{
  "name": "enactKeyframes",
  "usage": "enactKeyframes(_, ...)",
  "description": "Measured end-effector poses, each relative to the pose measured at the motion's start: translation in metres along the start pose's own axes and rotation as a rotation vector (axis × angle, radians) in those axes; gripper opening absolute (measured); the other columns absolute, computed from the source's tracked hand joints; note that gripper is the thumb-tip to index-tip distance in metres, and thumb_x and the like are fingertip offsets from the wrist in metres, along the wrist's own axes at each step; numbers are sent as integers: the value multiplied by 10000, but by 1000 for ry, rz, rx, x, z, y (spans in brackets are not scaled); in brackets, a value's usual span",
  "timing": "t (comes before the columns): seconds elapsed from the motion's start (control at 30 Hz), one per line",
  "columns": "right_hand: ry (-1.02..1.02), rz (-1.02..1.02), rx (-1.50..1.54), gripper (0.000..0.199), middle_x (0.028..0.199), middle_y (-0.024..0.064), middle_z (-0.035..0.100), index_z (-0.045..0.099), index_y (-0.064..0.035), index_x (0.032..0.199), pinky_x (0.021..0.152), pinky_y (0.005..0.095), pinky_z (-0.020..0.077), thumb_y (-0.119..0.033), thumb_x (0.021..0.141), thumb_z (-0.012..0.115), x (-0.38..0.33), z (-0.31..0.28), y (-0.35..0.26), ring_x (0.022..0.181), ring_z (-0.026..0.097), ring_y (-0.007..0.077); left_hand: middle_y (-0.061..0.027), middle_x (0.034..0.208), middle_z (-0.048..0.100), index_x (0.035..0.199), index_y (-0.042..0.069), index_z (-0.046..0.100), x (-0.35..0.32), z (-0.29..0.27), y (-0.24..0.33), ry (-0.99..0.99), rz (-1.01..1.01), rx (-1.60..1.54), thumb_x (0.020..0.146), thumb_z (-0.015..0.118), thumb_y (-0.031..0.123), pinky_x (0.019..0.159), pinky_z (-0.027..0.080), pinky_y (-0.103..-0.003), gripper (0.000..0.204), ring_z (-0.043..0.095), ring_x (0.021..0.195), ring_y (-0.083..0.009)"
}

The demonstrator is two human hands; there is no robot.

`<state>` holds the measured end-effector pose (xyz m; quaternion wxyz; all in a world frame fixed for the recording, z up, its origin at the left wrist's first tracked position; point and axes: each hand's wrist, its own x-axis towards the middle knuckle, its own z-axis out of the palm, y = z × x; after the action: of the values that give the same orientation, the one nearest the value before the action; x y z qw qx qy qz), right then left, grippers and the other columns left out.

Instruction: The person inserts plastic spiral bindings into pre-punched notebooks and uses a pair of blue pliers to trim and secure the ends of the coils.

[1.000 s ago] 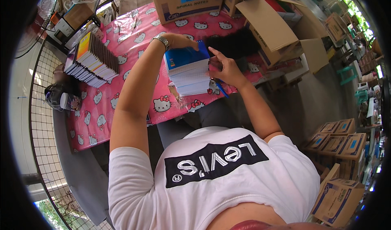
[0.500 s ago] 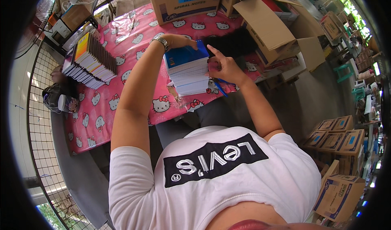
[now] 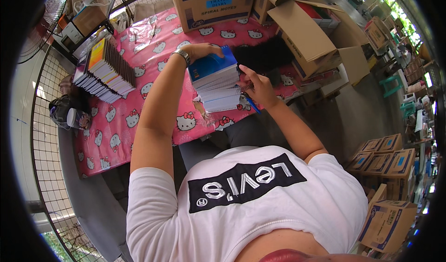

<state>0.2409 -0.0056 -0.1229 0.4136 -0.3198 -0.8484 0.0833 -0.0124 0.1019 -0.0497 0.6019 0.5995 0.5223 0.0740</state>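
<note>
A tall stack of notebooks (image 3: 218,91) with white page edges stands at the table's near edge, a blue-covered notebook (image 3: 209,68) on top. My left hand (image 3: 200,52), a metal watch at its wrist, grips the far edge of the top notebook, its thumb over the cover and its other fingers largely hidden. At the stack's right side my right hand (image 3: 261,88) is closed, fingers bent, on a thin brown ribbed strip that looks like a binding coil (image 3: 246,87). Under that hand shows a blue-handled tool (image 3: 252,103); whether the hand also holds it, I cannot tell.
Dark-spined spiral notebooks (image 3: 108,69) stand stacked at the table's left. A closed carton (image 3: 216,7) and an open carton (image 3: 309,32) stand at the back, with a black furry item (image 3: 262,53) before them. More cartons (image 3: 383,164) lie at lower right. Pink cloth (image 3: 155,83) covers the table.
My right hand has come down slightly, and its raised, spread fingers have closed beside the stack. The ribbed strip now shows between them. My left hand stays on the top notebook.
</note>
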Motion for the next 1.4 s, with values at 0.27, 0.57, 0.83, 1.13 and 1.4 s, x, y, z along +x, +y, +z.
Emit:
enactKeyframes(0.27, 133, 463, 409, 651, 702, 35, 629, 373, -75, 1449, 611, 264, 494, -169, 899, 710, 38, 7, -22, 626, 590, 110, -119, 1041, 689, 1122, 51, 640, -5, -23, -28, 48, -42, -307, 725, 728, 431, 797, 561, -375, 556, 684, 831, -239)
enactKeyframes(0.57, -30, 812, 1141, 296, 765, -32, 583, 619, -40, 1153, 472, 214, 335, -182, 908, 706, 55, 3, -18, 510, 412, 35, -144, 1090, 662, 1196, 16, 575, -30, -22, -42, 51, 136, -496, 720, 720, 399, 899, 515, -409, 628, 652, 934, -275)
enactKeyframes(0.83, -15, 979, 1393, 173, 745, -28, 597, 624, -71, 1007, 452, 219, 326, -199, 915, 697, 50, 10, -11, 450, 420, 58, -134, 1081, 651, 1168, 34, 583, -28, -17, -42, 32, 150, -509, 673, 751, 381, 917, 496, -403, 628, 631, 941, -269)
enactKeyframes(1.13, -140, 995, 1116, 206, 757, 16, 621, 619, -43, 1051, 495, 258, 425, -116, 869, 683, 45, 4, 4, 504, 530, 105, -124, 1103, 633, 1171, 70, 570, -25, -17, -47, 9, 202, -541, 689, 745, 374, 909, 497, -409, 596, 619, 961, -265)
enactKeyframes(1.4, -294, 598, -106, 417, 970, 153, 677, 694, -178, 1127, 833, 432, 528, -181, 710, 706, 31, 3, -18, 917, 661, 342, -165, 1190, 631, 1289, 5, 504, -33, -28, -68, 84, 211, -615, 771, 721, 396, 917, 524, -429, 684, 652, 990, -292)
